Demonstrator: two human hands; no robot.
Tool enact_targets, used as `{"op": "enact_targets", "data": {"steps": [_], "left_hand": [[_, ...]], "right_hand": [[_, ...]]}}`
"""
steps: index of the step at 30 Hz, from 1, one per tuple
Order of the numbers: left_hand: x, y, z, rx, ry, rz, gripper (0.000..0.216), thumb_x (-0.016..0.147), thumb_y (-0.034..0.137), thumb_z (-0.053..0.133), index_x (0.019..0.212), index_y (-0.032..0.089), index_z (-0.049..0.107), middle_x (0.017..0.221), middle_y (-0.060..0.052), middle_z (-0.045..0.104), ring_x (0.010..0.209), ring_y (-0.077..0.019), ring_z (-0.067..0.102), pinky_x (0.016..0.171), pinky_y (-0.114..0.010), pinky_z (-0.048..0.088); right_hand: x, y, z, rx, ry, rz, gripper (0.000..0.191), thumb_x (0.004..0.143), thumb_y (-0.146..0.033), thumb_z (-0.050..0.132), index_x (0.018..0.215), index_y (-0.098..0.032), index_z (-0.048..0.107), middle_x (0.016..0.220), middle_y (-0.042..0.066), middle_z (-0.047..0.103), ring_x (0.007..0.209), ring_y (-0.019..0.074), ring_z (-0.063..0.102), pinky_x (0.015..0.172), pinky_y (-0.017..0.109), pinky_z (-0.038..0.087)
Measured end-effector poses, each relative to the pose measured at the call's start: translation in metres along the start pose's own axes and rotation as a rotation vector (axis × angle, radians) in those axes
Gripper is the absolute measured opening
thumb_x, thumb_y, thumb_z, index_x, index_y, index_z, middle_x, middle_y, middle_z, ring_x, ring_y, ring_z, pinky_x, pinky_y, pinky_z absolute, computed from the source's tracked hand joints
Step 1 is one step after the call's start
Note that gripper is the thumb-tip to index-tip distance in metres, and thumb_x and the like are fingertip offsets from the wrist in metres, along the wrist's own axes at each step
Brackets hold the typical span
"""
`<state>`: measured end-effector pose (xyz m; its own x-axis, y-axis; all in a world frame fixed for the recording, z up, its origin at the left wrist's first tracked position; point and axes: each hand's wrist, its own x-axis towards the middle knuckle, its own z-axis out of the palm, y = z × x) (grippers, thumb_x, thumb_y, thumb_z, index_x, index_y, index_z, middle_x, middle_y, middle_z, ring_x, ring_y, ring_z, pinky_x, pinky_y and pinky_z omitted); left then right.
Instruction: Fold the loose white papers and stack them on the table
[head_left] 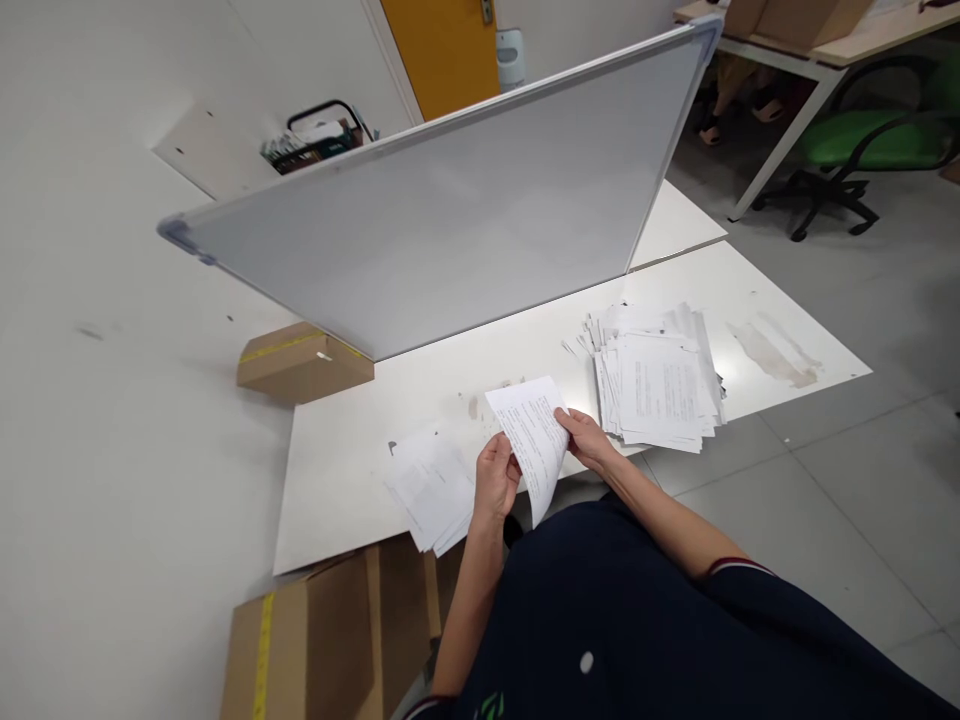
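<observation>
Between my two hands is a printed sheet of paper, tilted and bowed, its lower corner hanging over the table's near edge. My left hand pinches its left side, thumb on top. At the right side, my right hand grips it between thumb and fingers. A small stack of papers lies to the left of my left hand, slightly over the near edge. To the right of my right hand sits a larger, untidy pile of printed papers. Whether more than one sheet is in my hands I cannot tell.
A whiteboard stands along the back of the white table. One cardboard box sits behind the table's left end, and an open cardboard box is below at the left. A green chair and another desk stand at the far right.
</observation>
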<state>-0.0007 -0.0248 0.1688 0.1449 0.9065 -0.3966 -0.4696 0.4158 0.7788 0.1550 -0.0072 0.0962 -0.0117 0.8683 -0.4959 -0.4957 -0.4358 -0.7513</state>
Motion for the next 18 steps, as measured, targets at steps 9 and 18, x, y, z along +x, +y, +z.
{"op": "enact_targets", "data": {"steps": [9, 18], "left_hand": [[0.002, -0.004, 0.001, -0.029, 0.005, 0.018, 0.033, 0.071, 0.043, 0.058, 0.087, 0.014, 0.06, 0.088, -0.006, 0.064, 0.085, -0.0175, 0.058, 0.079, -0.031, 0.043], [0.001, 0.001, -0.002, -0.008, 0.067, -0.003, 0.034, 0.07, 0.041, 0.059, 0.089, 0.013, 0.061, 0.088, -0.008, 0.063, 0.082, -0.018, 0.058, 0.075, -0.03, 0.043]], "right_hand": [[-0.003, 0.002, 0.004, 0.142, -0.132, 0.091, 0.033, 0.066, -0.048, 0.062, 0.078, -0.017, 0.058, 0.071, 0.003, 0.061, 0.062, 0.0127, 0.054, 0.055, 0.024, 0.042], [-0.006, -0.007, 0.002, 0.03, -0.169, 0.088, 0.033, 0.069, -0.05, 0.057, 0.078, -0.018, 0.058, 0.07, 0.003, 0.061, 0.064, 0.0145, 0.054, 0.056, 0.025, 0.043]]}}
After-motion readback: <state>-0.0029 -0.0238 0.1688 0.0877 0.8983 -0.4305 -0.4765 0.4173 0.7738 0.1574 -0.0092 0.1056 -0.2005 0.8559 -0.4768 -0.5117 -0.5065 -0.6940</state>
